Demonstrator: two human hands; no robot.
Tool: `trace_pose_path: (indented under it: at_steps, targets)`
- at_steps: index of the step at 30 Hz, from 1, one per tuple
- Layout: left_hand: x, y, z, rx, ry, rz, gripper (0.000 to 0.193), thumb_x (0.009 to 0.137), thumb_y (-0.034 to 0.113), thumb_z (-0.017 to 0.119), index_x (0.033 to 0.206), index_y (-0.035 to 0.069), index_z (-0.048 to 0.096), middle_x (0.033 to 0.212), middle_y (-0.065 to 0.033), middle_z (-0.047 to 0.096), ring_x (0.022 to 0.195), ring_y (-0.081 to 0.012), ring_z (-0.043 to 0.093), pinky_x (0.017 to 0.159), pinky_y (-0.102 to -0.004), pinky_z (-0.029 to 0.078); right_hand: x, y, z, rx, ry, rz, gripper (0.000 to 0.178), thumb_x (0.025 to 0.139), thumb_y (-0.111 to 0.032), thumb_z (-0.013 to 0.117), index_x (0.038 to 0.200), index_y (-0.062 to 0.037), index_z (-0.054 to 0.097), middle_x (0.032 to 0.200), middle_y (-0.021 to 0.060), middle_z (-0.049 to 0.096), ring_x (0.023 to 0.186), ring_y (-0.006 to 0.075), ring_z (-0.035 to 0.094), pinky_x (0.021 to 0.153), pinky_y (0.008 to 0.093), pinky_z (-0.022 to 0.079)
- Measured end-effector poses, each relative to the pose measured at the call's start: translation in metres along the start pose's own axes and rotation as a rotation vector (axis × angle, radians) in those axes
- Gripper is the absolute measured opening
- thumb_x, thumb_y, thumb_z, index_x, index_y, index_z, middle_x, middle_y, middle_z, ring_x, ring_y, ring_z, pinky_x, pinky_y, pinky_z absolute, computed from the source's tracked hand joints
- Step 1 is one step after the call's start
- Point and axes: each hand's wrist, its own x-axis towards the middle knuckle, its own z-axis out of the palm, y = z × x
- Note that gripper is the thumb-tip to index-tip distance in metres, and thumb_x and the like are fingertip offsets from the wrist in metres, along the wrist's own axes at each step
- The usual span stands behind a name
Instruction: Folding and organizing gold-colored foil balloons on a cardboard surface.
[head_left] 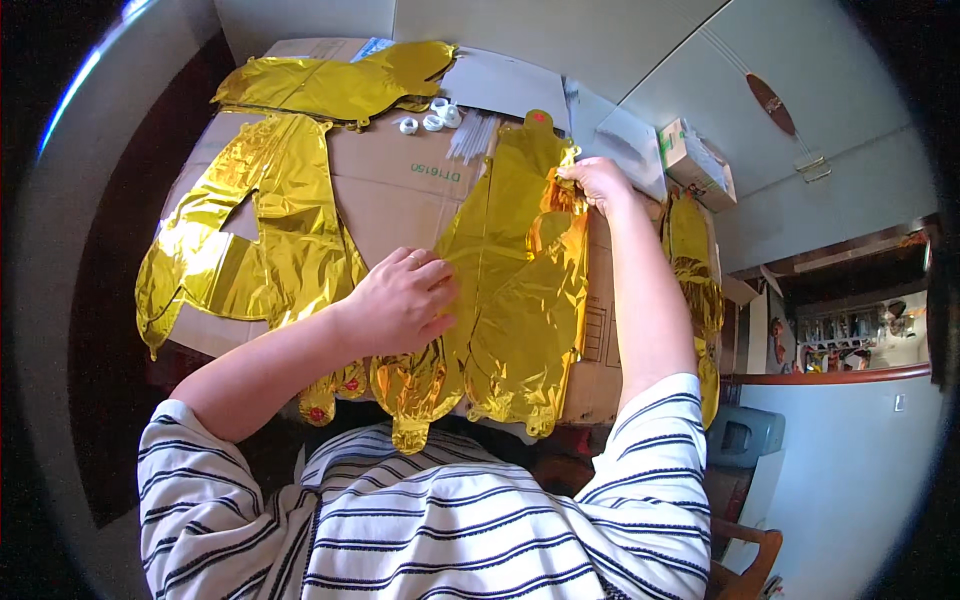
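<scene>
A flat, uninflated gold foil balloon (500,250) lies lengthwise before me, its lower tabs hanging over the near edge. At its upper right edge, my right hand (602,183) pinches the crinkled foil between thumb and fingers. My left hand (405,300) rests lower down at the balloon's left side, fingers curled in on the foil; the fingertips are partly hidden. Left of that hand spreads another flat gold foil balloon (295,230), with a gap in its middle and red spots on its near tabs.
Underneath is a brown cardboard surface (385,190). At its back lie gold foil sheets (320,85), small white rolls (433,122), thin clear strips (472,138) and a grey-white sheet (510,88). To the right stand a small white box (692,165), hanging gold foil (690,240) and a wooden chair (750,555).
</scene>
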Motion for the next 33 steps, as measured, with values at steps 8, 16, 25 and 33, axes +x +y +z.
trace_pose_path:
  at_steps: [8, 16, 25, 33]
  targets:
    - [-0.001, 0.001, 0.0, 0.0, 0.011, -0.012, 0.034, 0.08, 0.03, 0.075, 0.103, 0.005, 0.068, 0.108, -0.0101, 0.063, 0.104, -0.0283, 0.061, 0.092, -0.0417, 0.048, -0.001, -0.006, 0.009, -0.045, 0.037, -0.019, 0.013, 0.082, -0.007, 0.079, 0.083, 0.0046, 0.073, 0.078, 0.0066, 0.068, 0.069, 0.0142, 0.059, 0.062, 0.0341, 0.045]
    - [0.049, -0.012, -0.006, -0.071, -0.043, -0.102, 0.036, 0.081, 0.028, 0.074, 0.109, 0.006, 0.067, 0.111, -0.0102, 0.063, 0.108, -0.0312, 0.059, 0.095, -0.0446, 0.046, 0.005, 0.007, 0.001, -0.009, -0.014, -0.013, 0.014, 0.082, -0.009, 0.075, 0.087, 0.0043, 0.072, 0.08, 0.0067, 0.069, 0.07, 0.0147, 0.06, 0.064, 0.0323, 0.047]
    - [0.106, -0.038, 0.038, -0.097, -0.088, -0.039, 0.043, 0.08, 0.032, 0.075, 0.112, 0.005, 0.067, 0.118, -0.0119, 0.062, 0.113, -0.0327, 0.056, 0.103, -0.045, 0.043, 0.018, 0.02, -0.001, -0.047, 0.022, -0.071, 0.018, 0.078, -0.011, 0.074, 0.087, 0.0049, 0.072, 0.078, 0.0072, 0.069, 0.07, 0.0159, 0.06, 0.065, 0.0337, 0.048]
    - [0.106, -0.04, 0.057, -0.128, 0.161, 0.101, 0.043, 0.081, 0.03, 0.072, 0.115, 0.005, 0.063, 0.119, -0.0137, 0.06, 0.115, -0.0347, 0.055, 0.105, -0.0465, 0.042, 0.017, 0.02, 0.0, -0.129, 0.036, -0.095, 0.012, 0.081, -0.008, 0.073, 0.086, 0.0029, 0.071, 0.08, 0.0067, 0.069, 0.069, 0.0144, 0.061, 0.065, 0.0306, 0.049]
